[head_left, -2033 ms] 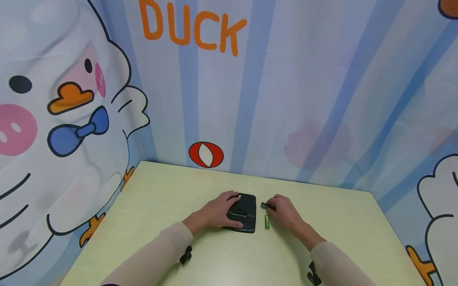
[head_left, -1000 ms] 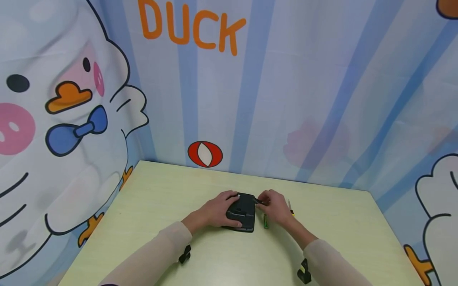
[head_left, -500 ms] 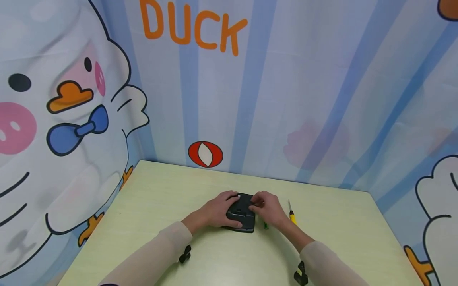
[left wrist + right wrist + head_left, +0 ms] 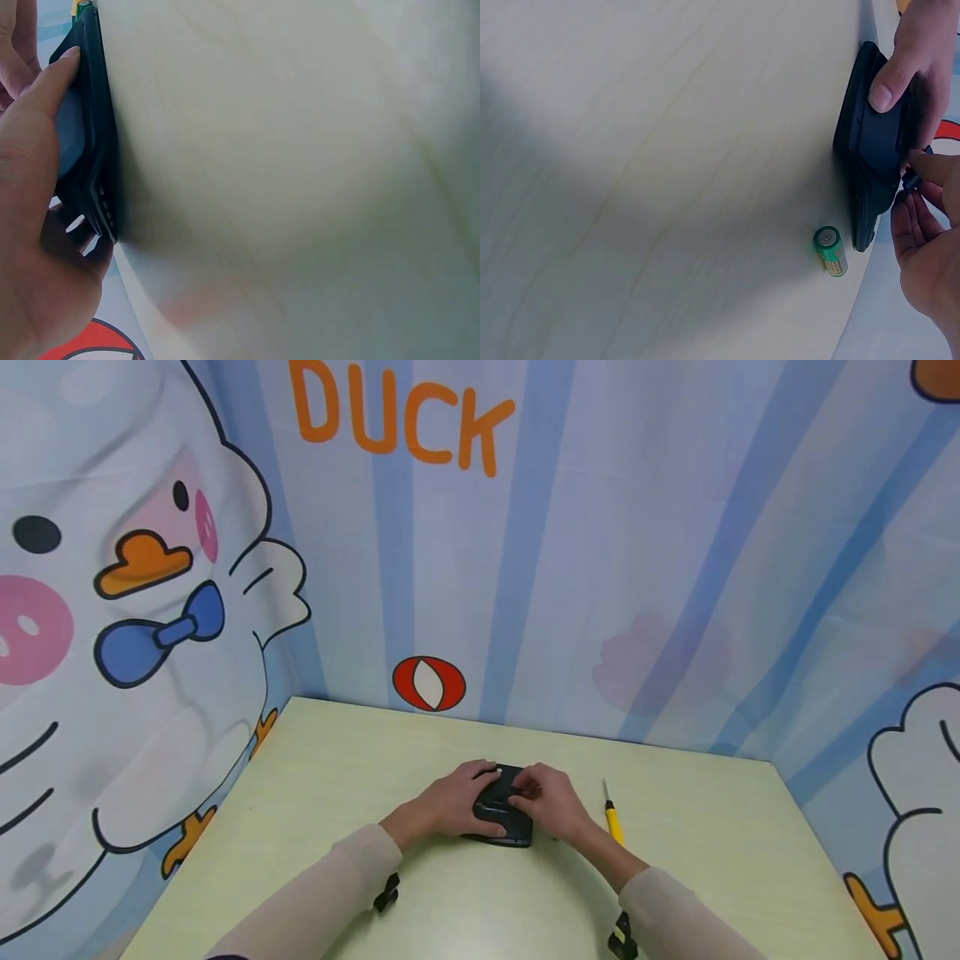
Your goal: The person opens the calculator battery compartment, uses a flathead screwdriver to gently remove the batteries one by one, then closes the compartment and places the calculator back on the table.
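Note:
A flat black plastic device (image 4: 512, 837) with a raised, stepped part lies on the table. My left hand (image 4: 450, 802) holds it from the left, thumb along the near side and fingers at the far side. Over its right half, my right hand (image 4: 555, 802) pinches a small black piece (image 4: 910, 180) between thumb and fingers, right at the device's surface; what this piece is, I cannot tell. A green battery (image 4: 830, 251) lies on the table beside the device in the right wrist view; my right hand mostly hides it in the head view.
To the right of my right hand lies a screwdriver (image 4: 612, 817) with a yellow and black handle, its tip pointing away. The pale table (image 4: 360, 752) ends at a striped cloth backdrop (image 4: 600, 568) printed with cartoon ducks. Black straps (image 4: 386, 893) sit at both sleeves.
My right hand has moved left with the small black piece, from beside the device to over its right half. The screwdriver has come into view. My left hand stays in place.

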Demonstrator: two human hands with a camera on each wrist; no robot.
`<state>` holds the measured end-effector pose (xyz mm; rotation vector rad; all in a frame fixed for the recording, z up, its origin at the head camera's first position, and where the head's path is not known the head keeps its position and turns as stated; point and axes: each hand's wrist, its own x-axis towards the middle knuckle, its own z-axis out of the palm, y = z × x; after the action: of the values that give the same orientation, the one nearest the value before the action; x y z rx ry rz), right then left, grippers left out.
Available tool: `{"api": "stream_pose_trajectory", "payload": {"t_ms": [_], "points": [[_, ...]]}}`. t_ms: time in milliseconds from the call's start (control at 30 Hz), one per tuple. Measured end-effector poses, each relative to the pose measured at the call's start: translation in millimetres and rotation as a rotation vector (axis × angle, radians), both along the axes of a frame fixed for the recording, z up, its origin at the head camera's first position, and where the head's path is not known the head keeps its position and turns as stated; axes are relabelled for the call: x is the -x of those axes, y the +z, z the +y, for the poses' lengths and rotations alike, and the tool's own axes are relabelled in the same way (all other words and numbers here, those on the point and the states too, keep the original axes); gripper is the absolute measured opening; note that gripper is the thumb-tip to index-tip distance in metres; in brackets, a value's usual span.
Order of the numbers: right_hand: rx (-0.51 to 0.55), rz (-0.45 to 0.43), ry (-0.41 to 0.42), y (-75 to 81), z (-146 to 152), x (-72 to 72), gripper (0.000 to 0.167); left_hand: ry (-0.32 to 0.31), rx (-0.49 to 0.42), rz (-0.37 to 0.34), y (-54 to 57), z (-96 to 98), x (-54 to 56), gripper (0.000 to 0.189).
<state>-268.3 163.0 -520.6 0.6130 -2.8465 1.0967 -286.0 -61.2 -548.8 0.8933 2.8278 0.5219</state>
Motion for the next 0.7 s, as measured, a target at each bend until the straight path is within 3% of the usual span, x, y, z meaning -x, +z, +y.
{"api": "stream_pose_trajectory", "payload": {"t_ms": [700], "points": [[-0.053,0.072,0.141,-2.9,-11.8,-7.2,0.016,-0.004,-0.013,-0.008,2.5,0.3,-0.1,0.1]]}}
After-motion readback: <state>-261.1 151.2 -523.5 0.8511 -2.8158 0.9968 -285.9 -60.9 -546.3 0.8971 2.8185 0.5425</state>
